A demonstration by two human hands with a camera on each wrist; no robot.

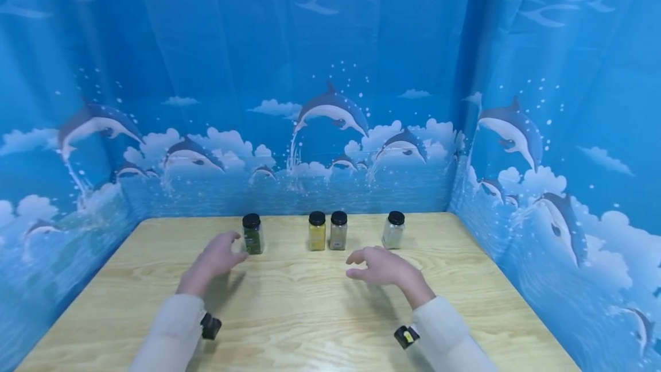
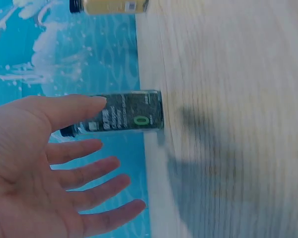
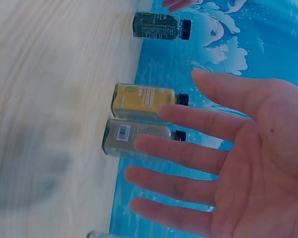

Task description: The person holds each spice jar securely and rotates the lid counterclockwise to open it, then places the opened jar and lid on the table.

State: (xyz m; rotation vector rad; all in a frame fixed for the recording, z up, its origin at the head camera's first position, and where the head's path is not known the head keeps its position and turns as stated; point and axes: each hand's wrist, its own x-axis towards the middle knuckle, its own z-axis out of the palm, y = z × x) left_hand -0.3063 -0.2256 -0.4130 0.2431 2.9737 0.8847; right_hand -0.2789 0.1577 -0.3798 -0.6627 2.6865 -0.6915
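My left hand (image 1: 216,258) hovers just left of a spice jar of dark green flakes (image 1: 253,235), whose label reads "Chopped Parsley" in the left wrist view. Its fingers are spread and hold nothing. Over the table's right half, my right hand (image 1: 383,266) is held with fingers apart and nothing in it. Beyond it, a jar of yellow powder (image 1: 317,233) and a jar of greyish-beige powder (image 1: 338,233) stand upright side by side. Farther right is a jar with pale contents (image 1: 393,231), its base partly behind the right hand. All these jars have black lids.
The jars stand near the back edge of a light wood-grain table (image 1: 289,314). A blue curtain (image 1: 248,62) printed with dolphins and clouds closes off the back and both sides. Each sleeve carries a small black wrist device (image 1: 210,326).
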